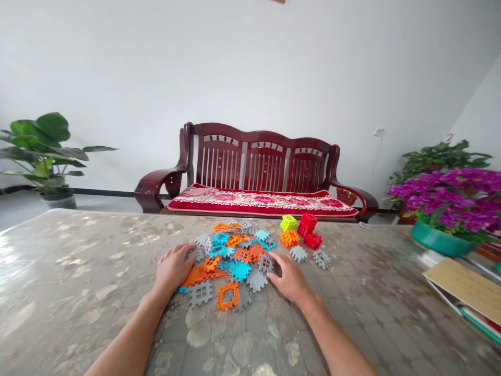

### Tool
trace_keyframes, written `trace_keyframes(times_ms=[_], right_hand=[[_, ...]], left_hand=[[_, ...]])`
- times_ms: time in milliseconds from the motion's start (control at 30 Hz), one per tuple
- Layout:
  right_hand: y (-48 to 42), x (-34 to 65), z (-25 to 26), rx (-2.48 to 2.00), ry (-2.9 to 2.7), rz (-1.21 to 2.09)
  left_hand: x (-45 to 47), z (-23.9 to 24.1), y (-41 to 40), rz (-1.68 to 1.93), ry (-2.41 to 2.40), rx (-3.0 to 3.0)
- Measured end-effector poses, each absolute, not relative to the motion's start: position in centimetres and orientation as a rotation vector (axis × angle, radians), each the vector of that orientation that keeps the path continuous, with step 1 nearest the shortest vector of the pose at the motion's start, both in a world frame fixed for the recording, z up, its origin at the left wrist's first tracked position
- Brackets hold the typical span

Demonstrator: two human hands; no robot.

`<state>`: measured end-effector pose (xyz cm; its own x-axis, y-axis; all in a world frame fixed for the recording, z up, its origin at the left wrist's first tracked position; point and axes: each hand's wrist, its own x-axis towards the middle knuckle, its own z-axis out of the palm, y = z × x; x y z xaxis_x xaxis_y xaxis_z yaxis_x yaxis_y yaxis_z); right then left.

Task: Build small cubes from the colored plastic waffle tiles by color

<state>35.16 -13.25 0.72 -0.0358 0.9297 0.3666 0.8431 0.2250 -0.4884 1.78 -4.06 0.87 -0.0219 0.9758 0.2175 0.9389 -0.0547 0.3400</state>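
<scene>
A loose pile of flat interlocking plastic tiles in orange, blue and grey lies on the table, with notched edges and some with window-like holes. My left hand [175, 269] rests at the pile's left side, fingers stretched out beside an orange tile [194, 277]. At the right side, my right hand [288, 277] has its thumb and forefinger at the edge of a grey window tile [266, 262], gripping it. A solid blue tile [240, 270] lies mid-pile. Nearest me are an orange frame tile [228, 296] and a grey window tile [201, 294].
Behind my right hand stand a yellow-green cube [288, 223], an orange built shape [290, 238] and red built shapes [307, 224]. Two grey tiles [298, 254] lie nearby. Purple flowers in a green pot [442, 239] and a notebook stack [465, 284] occupy the right. A wooden bench [262, 156] stands beyond.
</scene>
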Motion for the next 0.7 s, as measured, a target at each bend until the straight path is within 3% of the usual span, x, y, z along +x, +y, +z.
trace_keyframes(times_ms=[200, 333, 700], right_hand=[[-13.6, 38.3, 1.6, -1.671, -1.545, -0.197], [-14.4, 42.9, 2.0, -2.01, -1.257, -0.361], [-15.3, 46.1, 2.2, -2.453, -1.034, -0.251]], left_hand=[[1.6, 0.7, -3.9, 0.588, 2.093, 2.137], [1.7, 0.9, -4.1, 0.573, 2.102, 2.138], [1.4, 0.4, -3.8, 0.612, 2.091, 2.144]])
